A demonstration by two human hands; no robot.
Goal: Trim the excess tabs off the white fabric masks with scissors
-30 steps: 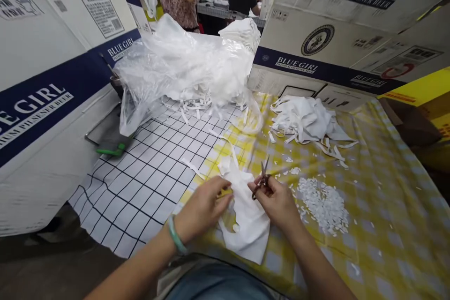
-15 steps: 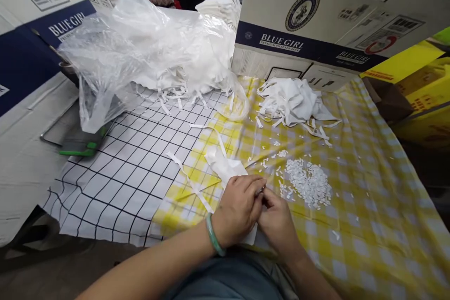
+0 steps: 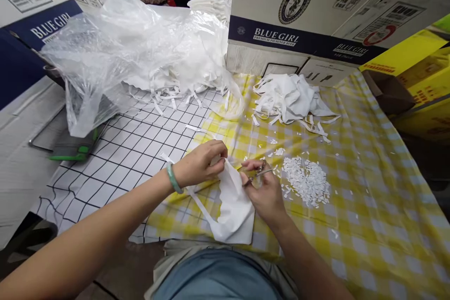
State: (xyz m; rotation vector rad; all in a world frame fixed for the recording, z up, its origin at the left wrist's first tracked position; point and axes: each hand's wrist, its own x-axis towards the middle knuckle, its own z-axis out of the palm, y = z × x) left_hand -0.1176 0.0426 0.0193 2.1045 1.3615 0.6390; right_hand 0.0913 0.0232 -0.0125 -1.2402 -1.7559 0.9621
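My left hand (image 3: 204, 161) pinches the upper end of a white strapped cloth piece (image 3: 237, 211), which hangs down to the table's near edge. Its thin white straps trail out to the left, one of them beneath my left wrist. In my right hand (image 3: 265, 192) is a small pair of metal scissors (image 3: 258, 176), held beside the cloth's right edge with the fingers curled round it. Just right of this hand lies a heap of tiny white snippets (image 3: 307, 180). Farther back is a pile of similar white strapped pieces (image 3: 291, 98).
Clear plastic (image 3: 94, 61) covers a large white heap at the back left. A carton (image 3: 281, 14) stands behind the table, another (image 3: 21, 37) at left. A green-and-grey tool (image 3: 75, 145) lies by the left carton. Yellow packages (image 3: 429, 79) are at right. Two people are partly visible behind.
My hands, close together before, have moved apart: the left went up and left with the cloth's end, the right stays with the scissors, now visible. The cloth has shifted toward me.
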